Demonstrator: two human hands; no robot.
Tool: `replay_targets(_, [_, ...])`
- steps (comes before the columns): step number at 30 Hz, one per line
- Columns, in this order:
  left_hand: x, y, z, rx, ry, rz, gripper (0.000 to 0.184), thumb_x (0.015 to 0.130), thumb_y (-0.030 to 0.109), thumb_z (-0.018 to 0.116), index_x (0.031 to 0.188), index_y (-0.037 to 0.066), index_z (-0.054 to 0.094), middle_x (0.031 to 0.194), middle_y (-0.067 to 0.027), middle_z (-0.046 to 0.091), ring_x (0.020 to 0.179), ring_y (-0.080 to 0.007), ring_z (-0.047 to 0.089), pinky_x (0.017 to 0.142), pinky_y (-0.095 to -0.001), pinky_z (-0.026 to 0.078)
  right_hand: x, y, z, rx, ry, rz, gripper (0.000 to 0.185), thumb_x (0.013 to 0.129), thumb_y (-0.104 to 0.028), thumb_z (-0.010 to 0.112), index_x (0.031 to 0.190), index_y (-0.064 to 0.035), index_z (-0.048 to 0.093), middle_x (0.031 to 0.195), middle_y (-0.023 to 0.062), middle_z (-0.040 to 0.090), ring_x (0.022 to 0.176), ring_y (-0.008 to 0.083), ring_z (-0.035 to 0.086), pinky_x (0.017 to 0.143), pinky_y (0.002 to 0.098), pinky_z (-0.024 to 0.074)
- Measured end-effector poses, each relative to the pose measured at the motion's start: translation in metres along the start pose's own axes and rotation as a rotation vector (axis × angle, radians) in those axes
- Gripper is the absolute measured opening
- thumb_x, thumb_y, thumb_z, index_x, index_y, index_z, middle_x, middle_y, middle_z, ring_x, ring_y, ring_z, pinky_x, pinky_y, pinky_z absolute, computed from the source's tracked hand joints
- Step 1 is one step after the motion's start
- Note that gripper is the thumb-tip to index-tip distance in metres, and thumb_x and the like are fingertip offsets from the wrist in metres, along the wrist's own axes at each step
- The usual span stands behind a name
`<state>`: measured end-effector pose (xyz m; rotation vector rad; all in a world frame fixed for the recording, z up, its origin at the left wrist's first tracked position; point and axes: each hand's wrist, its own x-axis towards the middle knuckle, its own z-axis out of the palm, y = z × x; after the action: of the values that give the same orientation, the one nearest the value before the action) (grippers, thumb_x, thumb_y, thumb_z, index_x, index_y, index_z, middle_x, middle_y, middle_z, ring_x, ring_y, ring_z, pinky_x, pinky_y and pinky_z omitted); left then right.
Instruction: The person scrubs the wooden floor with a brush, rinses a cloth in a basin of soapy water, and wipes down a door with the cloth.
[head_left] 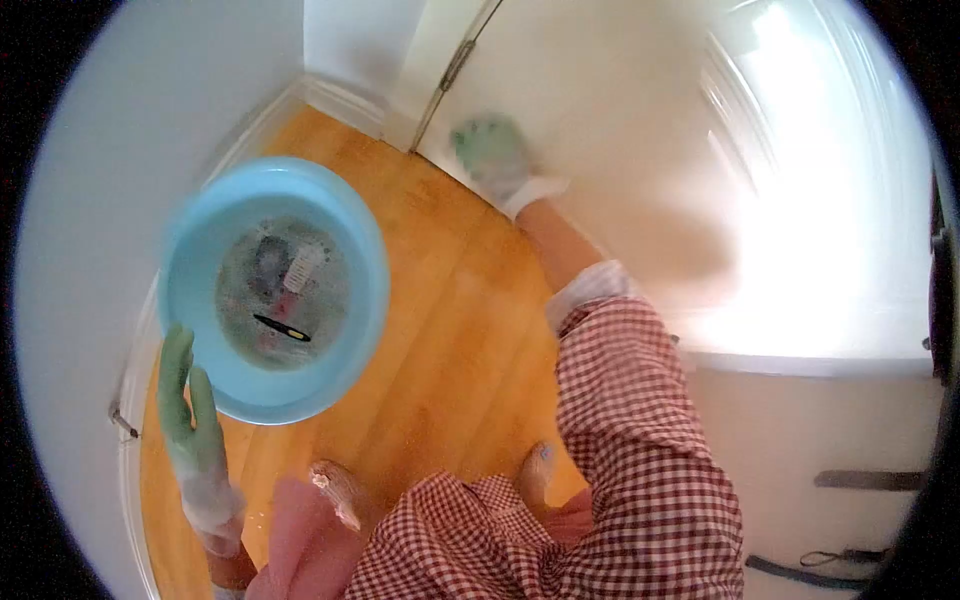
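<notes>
A green and white glove covers my right hand (pixel 490 150), which is blurred and lies against the lower part of a white door (pixel 620 120); whether anything is under its fingers is hidden. My left hand (pixel 190 400), gloved the same way, is beside the lower left rim of a light blue basin (pixel 370 330), its fingers apart and nothing between them. In the basin's cloudy, sudsy water are a black tool with a yellow mark (pixel 283 328), a white ribbed object (pixel 299 274) and a dark thing too unclear to name.
The basin stands on a wooden floor (pixel 450 340) near a white wall (pixel 90 230) at the left. A door stopper (pixel 123 420) sticks out from the baseboard. My feet show at the bottom. Dark strap-like objects (pixel 810 573) are at the lower right.
</notes>
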<state>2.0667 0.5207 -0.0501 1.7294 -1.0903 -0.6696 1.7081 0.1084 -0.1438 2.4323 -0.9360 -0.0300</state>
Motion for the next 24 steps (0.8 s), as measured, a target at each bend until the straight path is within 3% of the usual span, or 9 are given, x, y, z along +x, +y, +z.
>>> replay_targets(2, [-0.013, -0.016, -0.019, 0.073, 0.057, 0.017, 0.042, 0.107, 0.004, 0.05, 0.15, 0.004, 0.05, 0.158, -0.0132, 0.047, 0.145, -0.0243, 0.046, 0.121, -0.0396, 0.034, -0.015, -0.022, 0.054, -0.107, -0.526, -0.24, 0.02, 0.09, -0.017, 0.062, 0.103, -0.0128, 0.076, 0.103, 0.0112, 0.073, 0.099, 0.0325, 0.07, 0.083, 0.0467, 0.0562])
replay_targets(5, [-0.032, -0.02, -0.029, 0.108, 0.115, 0.023, 0.043, 0.107, 0.003, 0.05, 0.15, 0.003, 0.05, 0.158, -0.0143, 0.047, 0.146, -0.0253, 0.044, 0.122, -0.0404, 0.032, -0.054, -0.003, -0.026, 0.203, -0.449, -0.107, 0.025, 0.088, -0.018, 0.064, 0.108, -0.0142, 0.078, 0.102, 0.0119, 0.075, 0.096, 0.0334, 0.07, 0.084, 0.0479, 0.0558])
replay_targets(7, [-0.037, -0.019, -0.03, 0.216, 0.075, 0.037, 0.042, 0.107, 0.002, 0.049, 0.149, 0.003, 0.051, 0.157, -0.0147, 0.048, 0.146, -0.0258, 0.044, 0.122, -0.041, 0.032, -0.065, 0.03, -0.139, 0.172, -0.172, 0.136, 0.028, 0.092, -0.01, 0.057, 0.115, -0.0142, 0.072, 0.12, 0.0085, 0.07, 0.113, 0.0288, 0.063, 0.102, 0.0447, 0.0468])
replay_targets(10, [-0.034, -0.009, -0.022, 0.296, 0.024, -0.002, 0.041, 0.107, 0.002, 0.05, 0.148, 0.003, 0.053, 0.157, -0.0151, 0.048, 0.147, -0.0258, 0.043, 0.122, -0.0411, 0.033, -0.063, 0.11, -0.25, 0.155, 0.436, 0.243, 0.028, 0.092, -0.011, 0.057, 0.115, -0.015, 0.071, 0.118, 0.0087, 0.07, 0.11, 0.0295, 0.064, 0.096, 0.0451, 0.0493])
replay_targets(12, [-0.026, -0.009, -0.013, 0.27, 0.013, -0.023, 0.041, 0.107, 0.002, 0.05, 0.147, 0.003, 0.054, 0.157, -0.0151, 0.048, 0.147, -0.0257, 0.043, 0.122, -0.041, 0.033, -0.05, 0.155, -0.276, 0.095, 0.751, 0.205, 0.028, 0.091, -0.012, 0.057, 0.115, -0.0155, 0.071, 0.117, 0.0089, 0.07, 0.108, 0.0299, 0.065, 0.093, 0.0454, 0.0509])
replay_targets(14, [-0.018, -0.015, -0.003, 0.2, 0.01, -0.039, 0.04, 0.106, 0.003, 0.05, 0.146, 0.003, 0.055, 0.157, -0.0149, 0.048, 0.147, -0.0258, 0.043, 0.123, -0.041, 0.032, -0.04, 0.164, -0.25, -0.003, 0.781, 0.194, 0.028, 0.091, -0.013, 0.058, 0.116, -0.016, 0.07, 0.115, 0.0091, 0.07, 0.105, 0.0303, 0.066, 0.089, 0.0457, 0.0526])
replay_targets(20, [-0.001, 0.011, 0.027, 0.324, -0.027, 0.081, 0.04, 0.109, 0.009, 0.05, 0.148, 0.003, 0.053, 0.155, -0.0126, 0.051, 0.144, -0.0235, 0.046, 0.121, -0.0408, 0.034, -0.065, 0.032, -0.033, 0.198, 0.063, 0.106, 0.029, 0.09, -0.015, 0.058, 0.117, -0.0176, 0.069, 0.111, 0.0096, 0.07, 0.099, 0.0316, 0.068, 0.079, 0.0466, 0.0576])
replay_targets(22, [-0.002, 0.011, 0.028, 0.251, -0.039, 0.064, 0.04, 0.109, 0.009, 0.05, 0.148, 0.003, 0.053, 0.155, -0.0127, 0.051, 0.144, -0.0238, 0.046, 0.122, -0.0407, 0.034, -0.082, -0.01, 0.068, -0.074, -0.195, -0.028, 0.025, 0.089, -0.015, 0.059, 0.111, -0.0153, 0.072, 0.105, 0.0102, 0.072, 0.096, 0.03, 0.069, 0.076, 0.0464, 0.0576])
replay_targets(24, [-0.007, 0.006, 0.022, 0.237, -0.046, 0.048, 0.039, 0.108, 0.007, 0.05, 0.147, 0.003, 0.054, 0.155, -0.0135, 0.051, 0.146, -0.0251, 0.044, 0.122, -0.0409, 0.032, -0.097, -0.01, 0.062, 0.081, -0.302, -0.084, 0.023, 0.085, -0.014, 0.064, 0.106, -0.0135, 0.073, 0.1, 0.0099, 0.073, 0.091, 0.0288, 0.069, 0.079, 0.0418, 0.0562])
